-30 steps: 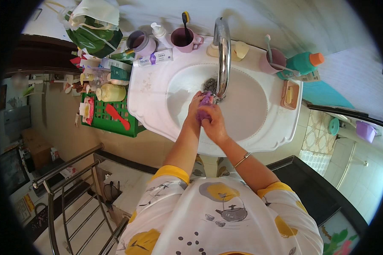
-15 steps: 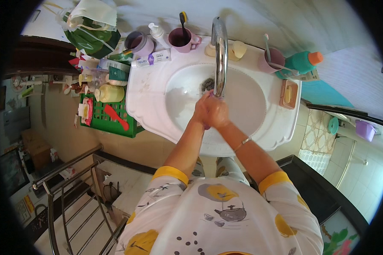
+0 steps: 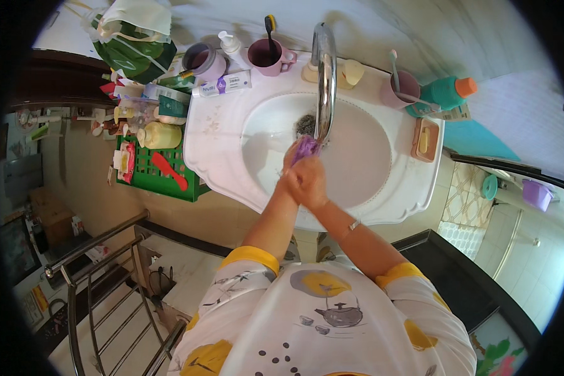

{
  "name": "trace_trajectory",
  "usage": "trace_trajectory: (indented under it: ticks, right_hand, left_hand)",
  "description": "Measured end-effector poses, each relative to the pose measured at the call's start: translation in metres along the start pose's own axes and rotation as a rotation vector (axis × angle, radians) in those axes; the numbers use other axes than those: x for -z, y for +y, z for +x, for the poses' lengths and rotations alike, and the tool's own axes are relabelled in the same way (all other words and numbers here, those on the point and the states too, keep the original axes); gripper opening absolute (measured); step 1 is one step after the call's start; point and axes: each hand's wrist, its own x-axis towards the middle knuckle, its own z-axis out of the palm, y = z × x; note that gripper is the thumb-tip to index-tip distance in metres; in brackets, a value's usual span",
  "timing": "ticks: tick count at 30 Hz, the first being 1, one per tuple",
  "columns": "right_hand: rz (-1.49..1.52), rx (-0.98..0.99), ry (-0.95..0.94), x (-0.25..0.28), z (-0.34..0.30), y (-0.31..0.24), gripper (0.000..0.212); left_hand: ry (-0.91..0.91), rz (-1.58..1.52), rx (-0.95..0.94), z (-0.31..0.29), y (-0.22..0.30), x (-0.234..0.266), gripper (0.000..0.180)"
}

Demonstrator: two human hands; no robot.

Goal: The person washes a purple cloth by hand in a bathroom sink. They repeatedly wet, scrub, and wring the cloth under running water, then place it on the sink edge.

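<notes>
A crumpled purple cloth-like thing [image 3: 307,148] sits in my left hand [image 3: 291,160], right below the mouth of the curved chrome faucet [image 3: 325,84]. My left fingers are closed around it. My right hand [image 3: 309,182] is closed and presses against the heel and wrist of my left hand; what lies inside its fingers is hidden. Both hands are over the front half of the white oval sink basin [image 3: 357,163]. A dark, rough clump [image 3: 305,124] lies in the basin near the drain, just beyond the purple thing.
Along the back rim stand a pink mug [image 3: 266,58] with a toothbrush, a white pump bottle [image 3: 230,45] and a toothpaste tube [image 3: 222,85]. At right are another pink cup [image 3: 400,91], a teal bottle [image 3: 443,92] and a soap dish [image 3: 425,150]. A green crate [image 3: 169,190] borders the sink's left.
My hands were clasped together under the faucet. My right hand has slid back toward my left wrist, and the purple thing now shows in my left hand.
</notes>
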Motion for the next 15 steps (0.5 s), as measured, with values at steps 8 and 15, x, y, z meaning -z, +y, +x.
trace_trajectory:
  ticks: [8, 15]
  right_hand:
    - [-0.155, -0.284, 0.096, -0.003, 0.024, 0.033, 0.032]
    - [0.101, -0.671, 0.045, 0.015, 0.059, 0.073, 0.034]
  left_hand:
    - [-0.107, 0.205, -0.007, -0.021, -0.006, -0.024, 0.039]
    - [0.279, 0.540, 0.171, -0.035, -0.005, -0.070, 0.032]
